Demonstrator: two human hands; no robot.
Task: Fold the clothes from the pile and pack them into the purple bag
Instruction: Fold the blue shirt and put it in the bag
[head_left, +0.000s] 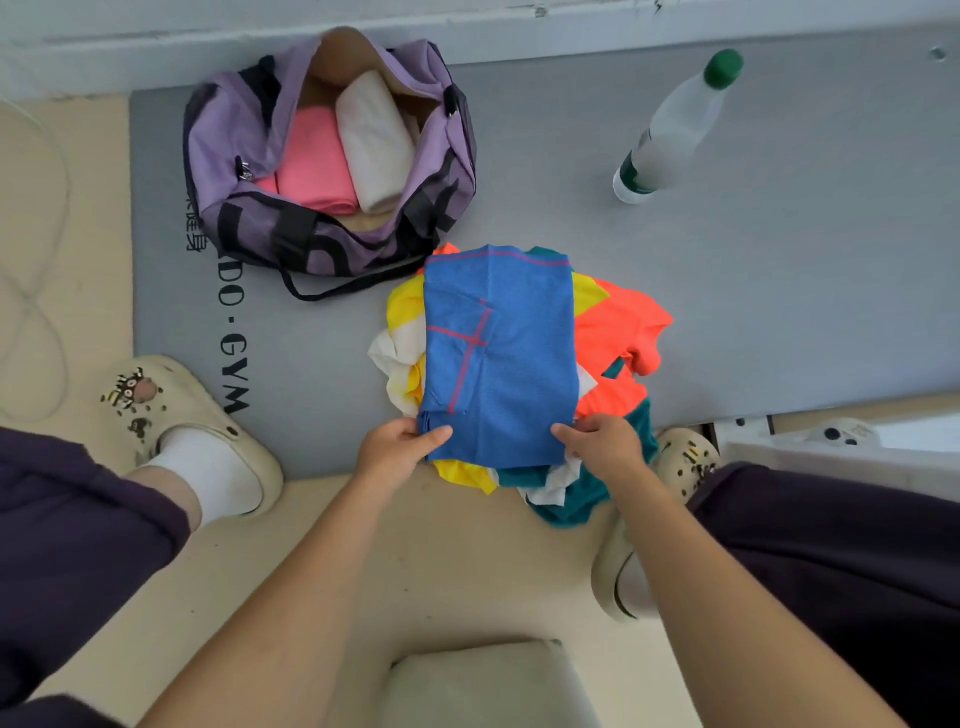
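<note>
At the far left a pale cable (49, 291) loops over the beige floor (467, 561). Next to it the person's left foot, in a white sock and a cream clog (208, 415) with charms, rests partly on a grey gym mat (753, 291) printed with black letters. Toward the mat's far left corner sits the purple bag (244, 156), unzipped and wide open, its black strap trailing onto the mat. Inside it lie a folded pink garment (314, 161) and, just to its right and touching it, a rolled white garment (374, 140).

Nearer the person, in the middle, the pile of clothes (618, 332) lies on the mat's near edge: yellow, white, orange and teal pieces, spilling slightly onto the floor. On top lies a blue mesh shirt (501, 358) with thin red lines, folded into a rough rectangle. The left hand (397, 449) pinches its near left corner, thumb on top, fingers curled beneath. The right hand (605, 441) grips the near right corner in the same way.

To the right, a clear plastic bottle (675, 130) with a green cap stands on the mat, well apart from the pile. The right foot's clog (685, 457) shows just beside the pile.
</note>
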